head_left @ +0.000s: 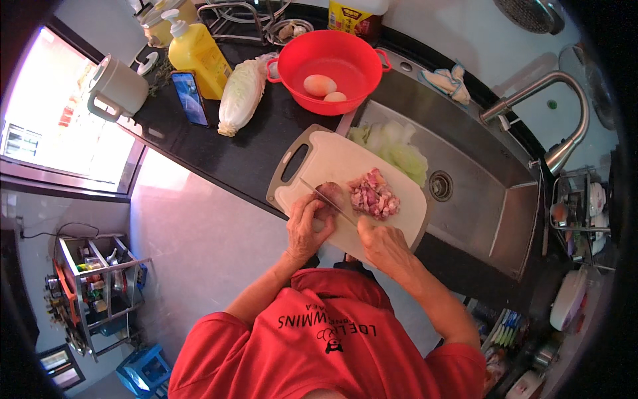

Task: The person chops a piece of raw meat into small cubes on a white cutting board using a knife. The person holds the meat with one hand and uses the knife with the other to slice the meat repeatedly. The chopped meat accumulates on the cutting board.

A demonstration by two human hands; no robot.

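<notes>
My left hand (306, 229) has its fingers curled against a rounded, reddish-brown piece of meat (331, 192) on the cutting board (325, 149). A kitchen knife (343, 213) is gripped by its handle in my right hand (385, 247). Its blade slants across the piece, close to my left fingertips. Just right of the blade lies a pile of chopped pinkish-red meat (374, 194). The pale board has a grey rim and a handle slot, and it partly overhangs the sink. My left fingers hide part of the piece.
Beyond the board stands a red colander (329, 73) holding two eggs. Napa cabbage (242, 96), a phone (190, 98) and a yellow pump bottle (201, 58) sit at the far left. The steel sink (475, 173) holds pale green leaves (392, 149) under a curved faucet (565, 78).
</notes>
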